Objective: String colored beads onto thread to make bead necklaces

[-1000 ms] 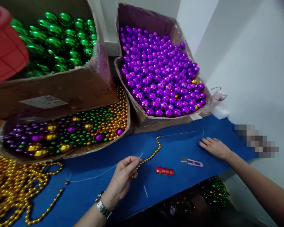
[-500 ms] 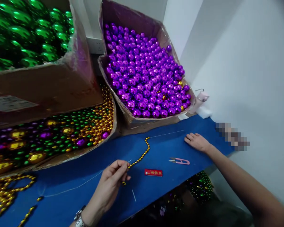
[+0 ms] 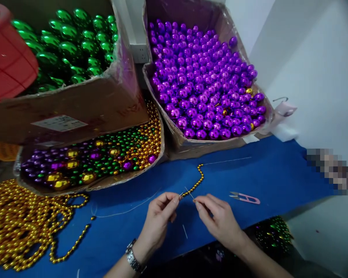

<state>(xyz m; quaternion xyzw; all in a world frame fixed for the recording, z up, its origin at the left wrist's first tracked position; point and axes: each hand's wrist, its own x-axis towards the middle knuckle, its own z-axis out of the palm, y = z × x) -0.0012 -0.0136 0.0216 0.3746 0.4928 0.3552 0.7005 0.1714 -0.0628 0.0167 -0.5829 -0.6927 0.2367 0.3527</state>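
My left hand [image 3: 161, 216] is closed in a pinch on the near end of a short gold bead strand [image 3: 202, 175], which curves away over the blue cloth. A thin thread trails from the strand's far end. Opposite, my right hand [image 3: 217, 216] pinches a thin, pale, stiff-looking piece [image 3: 189, 193] that crosses the strand by my left fingertips; whether it is thread or a needle I cannot tell. Pink-handled thread snips [image 3: 245, 198] lie to the right. A short white piece [image 3: 185, 231] rests between my wrists.
A gold bead heap [image 3: 20, 224] covers the left side, with a loose thread [image 3: 121, 214] near its end. Behind stand a box of purple balls [image 3: 188, 148], a box of mixed beads [image 3: 89, 188], and a box of green ornaments [image 3: 104, 104]. A red basket [image 3: 11, 61] juts in upper left.
My right hand has come from the far right of the cloth to beside my left hand and now pinches a thin piece. The red packet no longer shows. The view has swung left.
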